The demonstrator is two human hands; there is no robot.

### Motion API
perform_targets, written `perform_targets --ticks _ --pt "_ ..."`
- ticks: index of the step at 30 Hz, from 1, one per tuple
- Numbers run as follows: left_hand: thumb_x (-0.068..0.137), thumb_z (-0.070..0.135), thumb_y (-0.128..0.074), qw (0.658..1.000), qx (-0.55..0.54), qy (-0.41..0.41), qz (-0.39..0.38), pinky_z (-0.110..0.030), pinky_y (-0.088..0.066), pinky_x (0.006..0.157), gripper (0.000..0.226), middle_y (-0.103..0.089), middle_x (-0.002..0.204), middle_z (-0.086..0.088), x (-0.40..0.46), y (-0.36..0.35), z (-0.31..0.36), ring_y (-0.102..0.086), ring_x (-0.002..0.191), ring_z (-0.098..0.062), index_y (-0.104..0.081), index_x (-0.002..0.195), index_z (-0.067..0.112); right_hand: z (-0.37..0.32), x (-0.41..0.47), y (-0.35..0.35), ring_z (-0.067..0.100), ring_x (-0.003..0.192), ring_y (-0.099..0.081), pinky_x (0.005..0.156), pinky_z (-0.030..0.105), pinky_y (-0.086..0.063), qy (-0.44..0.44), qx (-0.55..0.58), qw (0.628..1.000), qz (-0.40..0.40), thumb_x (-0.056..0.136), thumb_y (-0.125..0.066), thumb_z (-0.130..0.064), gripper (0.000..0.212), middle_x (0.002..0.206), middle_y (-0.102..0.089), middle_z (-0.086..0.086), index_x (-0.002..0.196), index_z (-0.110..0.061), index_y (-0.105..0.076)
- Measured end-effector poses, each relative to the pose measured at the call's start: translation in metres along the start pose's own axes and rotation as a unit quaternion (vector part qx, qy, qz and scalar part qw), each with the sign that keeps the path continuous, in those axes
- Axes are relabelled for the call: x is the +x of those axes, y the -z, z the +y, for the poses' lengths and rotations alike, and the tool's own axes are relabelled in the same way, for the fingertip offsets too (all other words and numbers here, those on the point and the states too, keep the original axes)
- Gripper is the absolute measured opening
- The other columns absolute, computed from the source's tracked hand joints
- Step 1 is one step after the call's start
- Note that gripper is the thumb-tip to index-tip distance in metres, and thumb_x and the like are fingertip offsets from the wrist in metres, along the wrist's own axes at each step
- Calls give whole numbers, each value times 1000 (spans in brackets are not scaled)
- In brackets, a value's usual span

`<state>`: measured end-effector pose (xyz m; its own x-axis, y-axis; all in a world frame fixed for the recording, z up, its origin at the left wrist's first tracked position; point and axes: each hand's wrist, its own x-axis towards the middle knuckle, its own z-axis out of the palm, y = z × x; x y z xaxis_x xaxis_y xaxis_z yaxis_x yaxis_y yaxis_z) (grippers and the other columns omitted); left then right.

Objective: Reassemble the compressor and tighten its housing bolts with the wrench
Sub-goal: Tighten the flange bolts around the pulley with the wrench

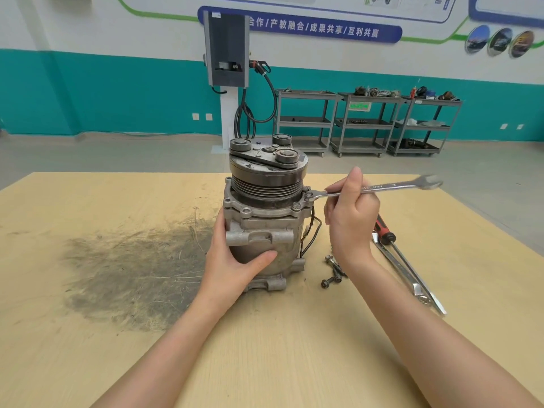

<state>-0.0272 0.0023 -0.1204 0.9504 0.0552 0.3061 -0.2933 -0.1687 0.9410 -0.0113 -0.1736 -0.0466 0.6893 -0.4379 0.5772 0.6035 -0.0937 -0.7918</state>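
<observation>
The compressor (263,213) stands upright near the middle of the worktop (294,348), housing joined. The left hand (235,260) grasps its body; the right hand (350,213) grips the wrench (374,188), whose ring end sits on a flange bolt (308,197) at the right. Tightening looks underway, not finished: about 3 loose bolts (332,272) lie just right of the base. A screwdriver (388,240) and a second wrench lie nearer the right edge. A dark stain (132,269) marks the worktop's left; carts (368,122) line the teal wall.
</observation>
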Motion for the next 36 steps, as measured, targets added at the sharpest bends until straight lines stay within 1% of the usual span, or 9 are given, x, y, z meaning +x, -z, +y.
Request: perform_targets --ticks 3,5,13,19,24,27,30,33,36 --pt "53 55 -83 1000 1 -1 -1 -44 -42 112 109 -58 137 9 0 0 0 -52 130 -10 -34 147 29 -4 -6 -3 17 49 -46 49 37 -37 108 -63 992 -3 98 -36 -40 40 54 -46 -9 68 -20 -50" --pt "53 53 -84 1000 0 -1 -1 -44 -42 112 107 -60 135 9 1 0 -1 -53 129 -9 -36 145 29 -9 -6 -6 18 50 -47 49 39 -38 118 -69 990 -21 99 -35 -41 39 54 -46 -10 68 -22 -50" --pt "53 54 -84 1000 -3 -4 -6 -44 -42 112 107 -59 136 10 1 0 -2 -53 129 -9 -35 145 30 -14 22 6 12 38 -43 40 19 -34 -96 58 993 -39 106 -27 -42 54 41 -44 -5 68 -15 -53" --pt "54 54 -84 1000 -5 -7 -7 -43 -43 112 106 -59 136 11 2 1 -3 -53 129 -7 -35 146 31 -6 31 15 14 41 -43 41 20 -34 -220 110 955 -169 104 -33 -48 49 47 -47 1 76 -13 -54" --pt "52 55 -83 1000 -9 -9 -5 -40 -41 113 111 -57 139 13 1 0 -4 -50 131 -4 -31 148 36 -4 26 12 12 41 -42 40 18 -34 -275 139 939 -153 103 -36 -47 46 47 -45 0 75 -15 -54" --pt "51 57 -84 1000 -7 -3 -3 -39 -40 114 109 -56 139 14 1 0 -4 -49 131 -4 -29 145 47 0 18 5 11 38 -40 39 19 -30 -208 99 969 -90 106 -31 -41 50 42 -43 -2 71 -15 -54" --pt "49 61 -83 1000 5 6 7 -33 -38 114 99 -53 141 16 0 0 -2 -46 133 -2 -20 123 78 0 8 1 10 38 -40 39 21 -31 -78 34 996 -31 106 -31 -40 52 41 -43 -5 67 -18 -57" --pt "48 62 -82 1000 5 4 5 -35 -37 115 107 -52 143 14 0 0 -4 -46 134 -3 -21 135 62 -5 -2 -1 15 44 -43 43 31 -34 44 -16 999 -20 99 -36 -45 40 49 -44 -6 67 -29 -56" --pt "49 61 -83 1000 0 3 -3 -39 -38 115 116 -52 143 13 2 0 -5 -46 134 -5 -25 148 41 -6 -6 -3 7 46 -43 47 34 -33 118 -86 989 -23 98 -35 -43 44 50 -47 -13 71 -14 -53"
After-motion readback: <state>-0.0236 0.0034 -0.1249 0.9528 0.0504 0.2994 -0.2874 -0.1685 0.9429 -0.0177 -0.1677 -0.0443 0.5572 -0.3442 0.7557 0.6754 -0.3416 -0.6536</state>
